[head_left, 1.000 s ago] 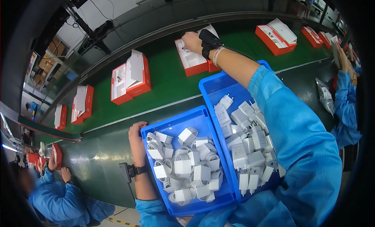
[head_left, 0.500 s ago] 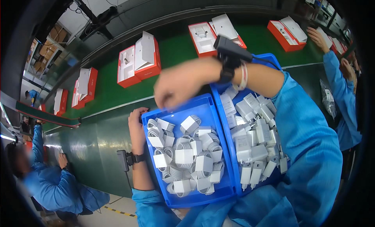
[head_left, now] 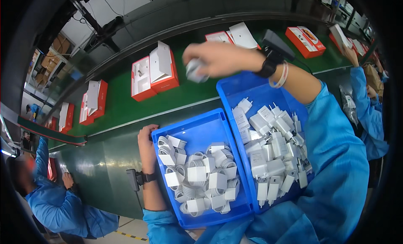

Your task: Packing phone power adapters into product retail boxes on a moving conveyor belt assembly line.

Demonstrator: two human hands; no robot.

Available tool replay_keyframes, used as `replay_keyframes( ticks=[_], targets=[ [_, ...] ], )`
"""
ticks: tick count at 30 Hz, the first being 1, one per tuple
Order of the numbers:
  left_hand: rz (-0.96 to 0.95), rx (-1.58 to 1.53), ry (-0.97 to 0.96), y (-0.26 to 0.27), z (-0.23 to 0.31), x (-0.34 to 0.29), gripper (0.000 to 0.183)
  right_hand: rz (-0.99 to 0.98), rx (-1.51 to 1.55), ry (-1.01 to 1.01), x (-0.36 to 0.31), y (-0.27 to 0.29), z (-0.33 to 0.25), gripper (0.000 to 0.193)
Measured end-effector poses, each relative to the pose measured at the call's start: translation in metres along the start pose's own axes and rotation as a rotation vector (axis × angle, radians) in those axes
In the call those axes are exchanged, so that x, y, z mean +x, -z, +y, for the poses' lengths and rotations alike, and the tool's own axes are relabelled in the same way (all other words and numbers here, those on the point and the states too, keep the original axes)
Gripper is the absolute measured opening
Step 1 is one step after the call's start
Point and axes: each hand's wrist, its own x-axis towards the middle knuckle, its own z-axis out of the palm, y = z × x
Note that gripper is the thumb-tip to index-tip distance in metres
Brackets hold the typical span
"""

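My right hand (head_left: pixel 210 61) is raised over the green conveyor, its fingers closed around a small coiled white cable (head_left: pixel 196 70), both blurred by motion. Below it stands a blue bin (head_left: pixel 191 125) with several coiled white cables in paper bands (head_left: pixel 196 175). At that bin's far left corner rests my left hand (head_left: pixel 147 137), its fingers partly visible, loosely spread and holding nothing that I can see. A second blue bin (head_left: pixel 252 85), under my right forearm, contains several white charger plugs (head_left: pixel 279 145).
Open red boxes with white inserts line the green conveyor (head_left: pixel 115 101); the nearest red box (head_left: pixel 143 90) is left of my right hand. A co-worker's hand (head_left: pixel 350 55) touches a box at the far right. Another person (head_left: pixel 63 206) sits at the left.
My right hand has risen from the cable bin to above the conveyor, with a coiled cable now in it. One coil is gone from the bin's far part. My left hand stays put.
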Motion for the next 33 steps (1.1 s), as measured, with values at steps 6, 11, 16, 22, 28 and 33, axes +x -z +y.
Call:
replay_keyframes(
  ticks=[6, 11, 16, 22, 28, 33],
  targets=[
    [-0.008, -0.011, 0.005, -0.004, 0.003, 0.004, 0.027, 0.203, 0.203, -0.583, -0.045, 0.025, 0.138, 0.039],
    [-0.004, -0.016, 0.043, -0.003, 0.003, 0.003, 0.027, 0.050, 0.267, -0.701, -0.047, 0.009, 0.155, 0.028],
    [-0.017, -0.020, 0.036, -0.005, 0.005, 0.006, 0.029, 0.004, -0.345, -0.537, -0.051, 0.001, 0.162, 0.022],
    [-0.018, -0.020, 0.027, -0.001, 0.006, 0.003, 0.029, 0.023, -0.555, -0.705, -0.048, -0.011, 0.144, 0.011],
    [-0.024, -0.019, 0.022, -0.005, 0.007, 0.005, 0.028, -0.072, -0.462, -0.676, -0.053, -0.004, 0.138, 0.009],
    [-0.015, -0.007, 0.025, -0.002, 0.002, 0.001, 0.028, 0.061, -0.491, -0.453, -0.037, 0.024, 0.065, 0.012]
  ],
)
